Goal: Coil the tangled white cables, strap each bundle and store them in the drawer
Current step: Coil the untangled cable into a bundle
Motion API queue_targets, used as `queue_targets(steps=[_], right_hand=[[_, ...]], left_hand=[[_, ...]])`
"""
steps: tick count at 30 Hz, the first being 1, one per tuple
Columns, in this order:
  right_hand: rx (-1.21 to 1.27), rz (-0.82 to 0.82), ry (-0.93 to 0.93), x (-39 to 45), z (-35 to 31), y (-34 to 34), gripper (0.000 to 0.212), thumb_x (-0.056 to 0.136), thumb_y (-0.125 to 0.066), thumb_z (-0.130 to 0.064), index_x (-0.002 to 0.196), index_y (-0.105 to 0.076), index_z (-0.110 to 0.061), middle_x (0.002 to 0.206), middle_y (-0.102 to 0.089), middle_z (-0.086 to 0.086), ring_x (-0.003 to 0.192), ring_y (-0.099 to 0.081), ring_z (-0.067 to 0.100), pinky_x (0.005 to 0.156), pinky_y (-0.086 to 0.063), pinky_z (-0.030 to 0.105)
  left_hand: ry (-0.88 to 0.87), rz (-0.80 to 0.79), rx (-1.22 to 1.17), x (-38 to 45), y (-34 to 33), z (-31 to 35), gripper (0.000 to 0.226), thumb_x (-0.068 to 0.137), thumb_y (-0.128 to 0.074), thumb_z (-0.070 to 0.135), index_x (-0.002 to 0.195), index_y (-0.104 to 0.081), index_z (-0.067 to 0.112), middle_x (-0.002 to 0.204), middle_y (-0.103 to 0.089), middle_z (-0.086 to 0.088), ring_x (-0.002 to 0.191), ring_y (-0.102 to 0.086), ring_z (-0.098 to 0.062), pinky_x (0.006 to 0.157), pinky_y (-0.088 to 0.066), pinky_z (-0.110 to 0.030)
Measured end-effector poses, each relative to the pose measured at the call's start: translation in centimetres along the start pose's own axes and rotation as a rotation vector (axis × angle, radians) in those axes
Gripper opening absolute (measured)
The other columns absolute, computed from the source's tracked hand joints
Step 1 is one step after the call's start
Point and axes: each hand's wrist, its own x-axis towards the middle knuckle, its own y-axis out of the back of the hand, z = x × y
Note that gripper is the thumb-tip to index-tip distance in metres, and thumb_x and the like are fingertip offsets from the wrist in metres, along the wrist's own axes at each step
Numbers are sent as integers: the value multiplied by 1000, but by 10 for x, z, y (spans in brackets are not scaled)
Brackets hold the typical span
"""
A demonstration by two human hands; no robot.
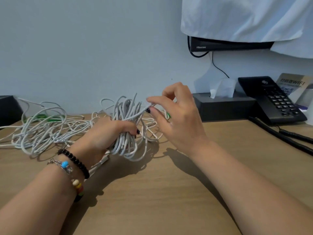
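Coiled cable bundle (126, 131) clenched in left grip (103, 134); loose strand (135, 114) apparently pinched in right grip (171, 112).

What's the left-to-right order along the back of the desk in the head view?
Black box → loose cable tangle → left hand gripping the coiled bundle → right hand pinching a strand → tissue box → phone → WiFi sign.
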Motion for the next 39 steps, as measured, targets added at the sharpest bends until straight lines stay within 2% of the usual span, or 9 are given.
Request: queue_targets(steps=[4,8,11,14,17,23,28,36,39], right_hand=[[46,18,-135,2,7,3,19,87,-67,-28,84,-74,-11,87,-49,-1,84,-46,18,75,-38,25],[690,-242,-674,7,8,14,7,92,-65,-12,90,-71,-16,70,-65,-10,69,-63,8,67,-47,17],[915,-344,-848,9,7,21,11,93,-62,-11,96,-71,-4,57,-55,-2,50,-52,11,51,-42,16],[1035,-422,-884,8,2,21,21,84,-65,-32,89,-73,-14,49,-42,-4,44,-33,10,46,-28,22],[1196,-384,-958,9,2,21,23,80,-64,-37,83,-74,-16,52,-35,-3,46,-24,11,48,-17,27],[1165,-201,-1075,10,8,20,22,79,-65,-36,76,-72,-15,50,-36,-5,44,-22,10,45,-17,23],[1104,-144,-1070,13,0,18,20,73,-69,-40,70,-75,-21,49,-36,-7,44,-23,10,45,-21,22],[1263,-95,-984,21,-7,26,23,68,-69,-35,76,-74,-15,50,-34,-6,44,-25,8,47,-15,25],[1377,-124,-949,21,-8,27,21,70,-67,-33,74,-74,-14,48,-32,-5,42,-23,8,48,-12,27]], left_hand=[[-7,-69,6,-1,3,0,19,44,-73,17,61,-69,9,62,-65,-16,53,-60,-28,58,-48,-31],[43,-167,-202,-2,5,-4,29,56,-61,13,81,-71,3,63,-60,-12,50,-57,-20,47,-48,-25],[93,-135,-359,-1,4,-7,22,66,-60,10,86,-62,2,62,-56,-8,46,-53,-18,43,-44,-21],[85,-30,-361,3,4,-7,11,83,-51,4,79,-61,2,60,-56,-9,44,-53,-17,40,-44,-20],[-23,-32,-114,2,2,-9,6,84,-59,0,83,-65,-1,63,-64,-11,50,-61,-19,46,-52,-25],[-285,-252,301,-9,-8,-4,19,57,-72,18,69,-64,6,59,-65,-5,54,-62,-14,53,-47,-21],[-334,-400,347,-9,-5,-4,47,53,-74,38,84,-64,4,75,-66,-16,66,-64,-25,64,-51,-32],[-300,-394,468,-8,-11,-5,29,66,-72,29,68,-54,5,56,-50,0,52,-48,-11,55,-40,-28],[-310,-359,478,-9,-14,-5,30,61,-77,35,69,-62,11,60,-60,-5,54,-56,-17,58,-49,-36]])
